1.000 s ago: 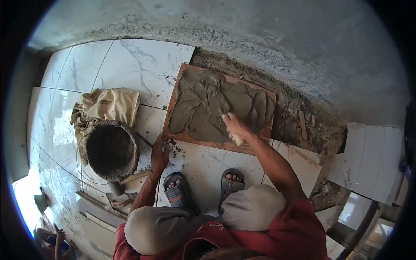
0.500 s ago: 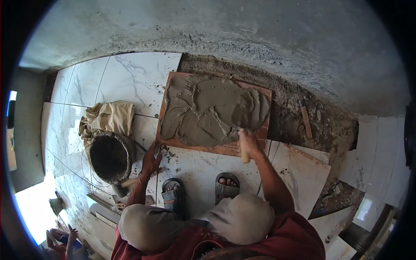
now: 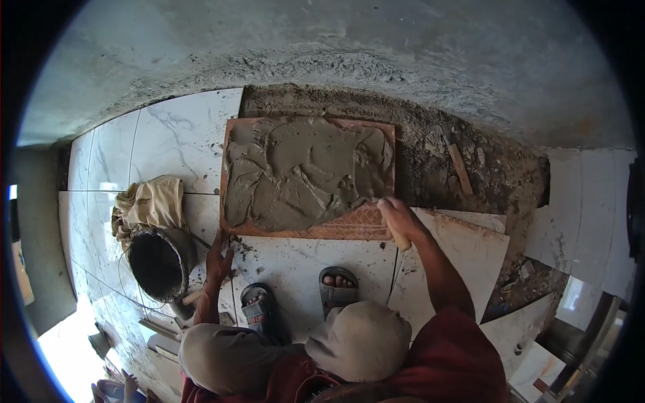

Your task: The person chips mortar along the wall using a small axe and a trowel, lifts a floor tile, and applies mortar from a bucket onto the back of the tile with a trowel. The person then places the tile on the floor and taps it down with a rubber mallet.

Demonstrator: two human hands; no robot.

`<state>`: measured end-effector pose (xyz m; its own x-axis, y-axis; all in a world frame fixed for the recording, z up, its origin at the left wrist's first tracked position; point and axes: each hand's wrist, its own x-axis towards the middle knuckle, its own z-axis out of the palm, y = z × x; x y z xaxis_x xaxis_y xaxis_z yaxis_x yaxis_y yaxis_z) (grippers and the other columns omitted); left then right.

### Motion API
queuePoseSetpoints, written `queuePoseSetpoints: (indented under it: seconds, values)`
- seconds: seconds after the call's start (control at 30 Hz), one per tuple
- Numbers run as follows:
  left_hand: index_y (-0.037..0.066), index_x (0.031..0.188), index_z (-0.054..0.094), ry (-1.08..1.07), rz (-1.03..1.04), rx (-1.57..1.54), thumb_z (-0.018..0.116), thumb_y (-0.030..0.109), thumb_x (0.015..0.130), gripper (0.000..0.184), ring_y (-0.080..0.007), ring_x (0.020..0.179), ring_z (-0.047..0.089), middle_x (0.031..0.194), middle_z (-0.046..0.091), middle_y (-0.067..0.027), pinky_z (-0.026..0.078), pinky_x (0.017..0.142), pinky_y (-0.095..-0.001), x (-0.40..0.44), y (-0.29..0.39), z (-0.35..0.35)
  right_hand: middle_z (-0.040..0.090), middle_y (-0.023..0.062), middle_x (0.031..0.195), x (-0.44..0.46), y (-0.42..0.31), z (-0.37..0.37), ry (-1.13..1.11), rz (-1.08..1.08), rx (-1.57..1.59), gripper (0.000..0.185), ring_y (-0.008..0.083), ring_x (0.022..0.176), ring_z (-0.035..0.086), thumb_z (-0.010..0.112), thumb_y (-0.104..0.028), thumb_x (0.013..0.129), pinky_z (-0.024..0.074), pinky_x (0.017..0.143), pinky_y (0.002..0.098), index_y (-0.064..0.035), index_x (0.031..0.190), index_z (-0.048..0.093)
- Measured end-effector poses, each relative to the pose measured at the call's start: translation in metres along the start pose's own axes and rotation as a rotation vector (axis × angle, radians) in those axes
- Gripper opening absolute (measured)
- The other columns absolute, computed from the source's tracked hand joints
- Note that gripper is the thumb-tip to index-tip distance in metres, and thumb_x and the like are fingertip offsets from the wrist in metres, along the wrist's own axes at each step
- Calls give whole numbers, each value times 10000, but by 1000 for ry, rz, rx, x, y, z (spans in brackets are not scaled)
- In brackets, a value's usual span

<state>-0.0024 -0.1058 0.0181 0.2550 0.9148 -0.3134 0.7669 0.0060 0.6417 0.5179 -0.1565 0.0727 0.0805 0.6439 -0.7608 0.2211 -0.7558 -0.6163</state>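
A tile (image 3: 356, 225) lies back side up on the floor, its reddish-brown ridged surface showing along the near edge. Grey wet mortar (image 3: 302, 171) covers most of it in uneven ridges. My right hand (image 3: 398, 218) is closed around the wooden handle of a trowel (image 3: 402, 240) at the tile's near right side. The trowel's blade is hard to tell from the mortar. At the near left corner, my left hand (image 3: 216, 263) reaches to the tile's edge with fingers stretched and thumb apart; whether the fingertips press on the edge is unclear.
A mortar-crusted bucket (image 3: 188, 262) stands left of my left hand, with a beige cloth (image 3: 160, 201) behind it. Another wooden-handled tool (image 3: 193, 297) lies beside the bucket. Beyond the tile runs a rough dirt strip (image 3: 437, 161) along the wall. Another person's hand (image 3: 130, 384) shows lower left.
My right hand has drawn the trowel toward the tile's near right edge, leaving mortar spread there. More bare tile shows along the near edge. The whole view has shifted, with my left hand still by the corner.
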Motion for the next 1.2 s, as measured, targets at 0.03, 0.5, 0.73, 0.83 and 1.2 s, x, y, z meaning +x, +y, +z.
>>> queuePoseSetpoints:
  seconds: [0.03, 0.5, 0.73, 0.83, 1.2]
  values:
    - [-48, 1410, 315, -5, -1, -12, 581, 113, 813, 673, -354, 1321, 390, 1391, 418, -272, 311, 1079, -369, 2, 1, 0, 536, 89, 672, -2, 6, 5, 52, -73, 91, 451, 187, 463, 543, 407, -399, 968, 476, 431, 356, 12, 1132, 493]
    - [-43, 1427, 285, -20, -6, -66, 576, 143, 825, 694, -331, 1335, 375, 1396, 406, -280, 299, 1086, -355, -2, -8, 3, 558, 79, 800, 51, -56, 1, -87, -280, -406, 414, 196, 656, 562, 466, -420, 953, 491, 546, 350, -45, 1119, 521]
    - [-56, 1429, 267, -64, 12, -44, 574, 196, 870, 685, -319, 1333, 377, 1418, 390, -259, 305, 1086, -373, -3, -14, -1, 532, 63, 707, 2, -13, -62, -213, 108, -137, 496, 136, 473, 503, 434, -483, 959, 463, 455, 318, -74, 1223, 531]
    - [-72, 1423, 258, -44, 36, -138, 578, 138, 811, 722, -342, 1341, 362, 1409, 375, -300, 283, 1092, -352, 0, -13, -3, 506, 49, 652, -21, -11, -48, -290, 224, -127, 440, 113, 438, 494, 467, -447, 954, 434, 419, 284, -76, 1161, 580]
    - [-75, 1416, 270, -67, 68, -118, 597, 192, 819, 732, -353, 1323, 385, 1379, 416, -296, 307, 1077, -357, 0, -20, -4, 491, 32, 657, 20, -14, 7, -169, 9, 1, 405, 115, 511, 480, 425, -381, 975, 418, 444, 295, -16, 1063, 575]
